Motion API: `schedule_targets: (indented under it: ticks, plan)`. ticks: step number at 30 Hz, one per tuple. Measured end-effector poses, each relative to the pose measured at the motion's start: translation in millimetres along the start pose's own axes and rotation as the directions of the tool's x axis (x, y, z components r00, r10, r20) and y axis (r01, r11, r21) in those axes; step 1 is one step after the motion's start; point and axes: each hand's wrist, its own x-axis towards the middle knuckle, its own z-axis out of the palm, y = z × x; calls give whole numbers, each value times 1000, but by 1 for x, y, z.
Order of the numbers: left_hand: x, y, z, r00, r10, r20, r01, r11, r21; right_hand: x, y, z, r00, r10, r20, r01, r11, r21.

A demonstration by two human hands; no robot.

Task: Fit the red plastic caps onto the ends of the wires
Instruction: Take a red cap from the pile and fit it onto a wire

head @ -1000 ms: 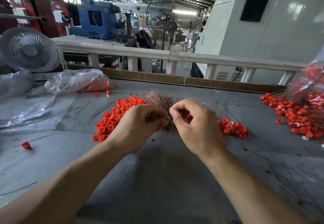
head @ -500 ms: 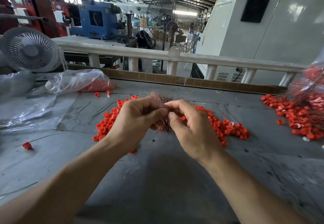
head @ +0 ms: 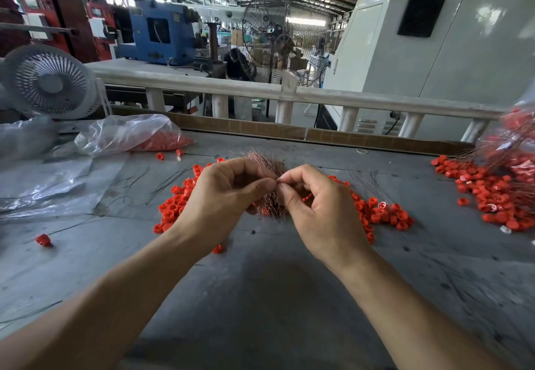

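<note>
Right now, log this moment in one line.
left hand: holds copper wire bundle | right hand: pinches wire end | cap in fingers: cannot tell | loose red caps: on table

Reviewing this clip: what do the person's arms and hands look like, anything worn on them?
Both forearms are bare as far as the frame shows, no sleeves in view. The left hand and right hand wear no gloves, rings, watch or wristband. Fingernails are short and unpainted.

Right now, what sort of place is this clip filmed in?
Most likely a factory floor: a blue machine and a large pedestal fan stand beyond the railing, and red caps lie in heaps on the grey bench.
</note>
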Motion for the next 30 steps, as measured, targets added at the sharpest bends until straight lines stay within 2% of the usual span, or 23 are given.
schedule_targets:
  ticks: [5,12,30]
  plan:
    - [0,-1,-1,999,33,-2,-33,997,71,0,1,0,999,9,50,-10,1000,15]
    - [2,-4,-1,995,40,-86,-33,995,90,0,1,-1,994,19,104,-21,1000,13]
    - [0,-3,1,997,-15,-72,18,999,46,-3,-3,1,997,28,72,-27,1000,-17]
